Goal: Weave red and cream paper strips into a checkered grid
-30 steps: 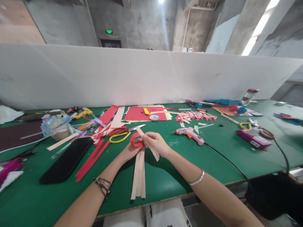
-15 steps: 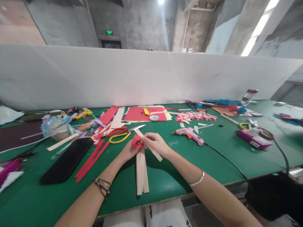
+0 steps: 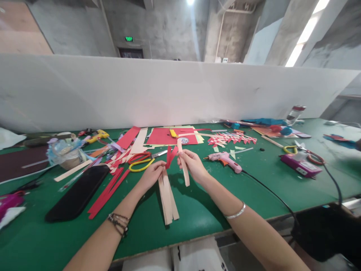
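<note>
Pinched in my left hand (image 3: 153, 174) are red paper strips (image 3: 169, 156), fanned upward, joined with beige paper strips (image 3: 168, 199) that hang down over the table's front. My right hand (image 3: 193, 164) is closed on a single beige paper strip (image 3: 184, 171), held upright with its lower end free. How the red and beige strips join is hidden by my left fingers. Just behind my left hand lie scissors (image 3: 141, 165) with red and yellow handles. More red paper strips (image 3: 108, 194) rest left of my left forearm.
A pink glue gun (image 3: 225, 161) with a black cord lies to the right. Red paper sheets (image 3: 160, 136), a yellow-handled cutter (image 3: 173, 133) and woven red-and-white pieces (image 3: 232, 138) sit behind. At left is a black phone-shaped object (image 3: 79, 194); at right, a purple box (image 3: 300, 165).
My hands have moved apart. My right hand has drawn its beige strip away to the right and turned it upright. The red loop has opened into upright strips at my left fingers.
</note>
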Motion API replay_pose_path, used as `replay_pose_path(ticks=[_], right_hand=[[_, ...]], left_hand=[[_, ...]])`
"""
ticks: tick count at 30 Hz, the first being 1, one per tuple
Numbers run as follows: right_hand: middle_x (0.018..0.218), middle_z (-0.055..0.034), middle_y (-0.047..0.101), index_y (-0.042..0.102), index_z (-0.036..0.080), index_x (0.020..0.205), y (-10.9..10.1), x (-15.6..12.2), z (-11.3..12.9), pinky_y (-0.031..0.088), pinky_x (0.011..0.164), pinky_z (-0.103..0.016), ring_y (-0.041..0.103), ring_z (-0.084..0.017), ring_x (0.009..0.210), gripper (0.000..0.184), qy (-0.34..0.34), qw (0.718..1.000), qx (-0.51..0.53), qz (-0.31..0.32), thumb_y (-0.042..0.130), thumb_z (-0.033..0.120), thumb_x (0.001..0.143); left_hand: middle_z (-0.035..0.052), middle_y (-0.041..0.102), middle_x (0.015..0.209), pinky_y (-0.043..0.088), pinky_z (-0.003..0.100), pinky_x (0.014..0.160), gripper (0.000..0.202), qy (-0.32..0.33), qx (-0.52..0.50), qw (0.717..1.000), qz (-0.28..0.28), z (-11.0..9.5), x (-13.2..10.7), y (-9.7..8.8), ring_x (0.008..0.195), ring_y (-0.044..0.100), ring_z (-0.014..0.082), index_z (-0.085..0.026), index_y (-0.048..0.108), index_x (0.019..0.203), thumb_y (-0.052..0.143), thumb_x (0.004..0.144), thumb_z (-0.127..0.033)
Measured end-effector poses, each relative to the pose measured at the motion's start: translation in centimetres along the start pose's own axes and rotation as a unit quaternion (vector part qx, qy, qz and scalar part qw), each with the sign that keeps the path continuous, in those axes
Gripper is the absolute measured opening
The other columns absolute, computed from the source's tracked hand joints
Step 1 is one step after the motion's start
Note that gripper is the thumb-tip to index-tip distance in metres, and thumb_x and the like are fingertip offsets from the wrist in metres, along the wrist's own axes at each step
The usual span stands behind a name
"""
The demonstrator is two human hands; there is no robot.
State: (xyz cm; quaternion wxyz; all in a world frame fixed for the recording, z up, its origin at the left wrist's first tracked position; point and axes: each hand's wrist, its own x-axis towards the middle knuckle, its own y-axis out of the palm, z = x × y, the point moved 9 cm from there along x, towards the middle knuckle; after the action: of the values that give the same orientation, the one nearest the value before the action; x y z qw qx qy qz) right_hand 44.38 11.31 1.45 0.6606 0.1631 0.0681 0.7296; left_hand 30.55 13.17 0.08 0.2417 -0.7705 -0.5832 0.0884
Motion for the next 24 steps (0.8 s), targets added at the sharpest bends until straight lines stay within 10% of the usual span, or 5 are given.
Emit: replay_pose_path(ticks=[24], right_hand=[[0.047,0.0055,0.051,0.047,0.017,0.063,-0.5,0.3,0.6,0.020,0.039,-0.022,0.030,-0.003,0.033,0.027,-0.012,1.000,0.009,-0.022,0.053,0.042,0.074]], left_hand=[[-0.0031,0.046,0.062,0.033,0.022,0.053,0.035,0.016,-0.017,0.999,-0.025,-1.4,-0.5,-1.3,0.059,0.042,0.0129,-0.017,0.058,0.076,0.050,0.072,-0.052]])
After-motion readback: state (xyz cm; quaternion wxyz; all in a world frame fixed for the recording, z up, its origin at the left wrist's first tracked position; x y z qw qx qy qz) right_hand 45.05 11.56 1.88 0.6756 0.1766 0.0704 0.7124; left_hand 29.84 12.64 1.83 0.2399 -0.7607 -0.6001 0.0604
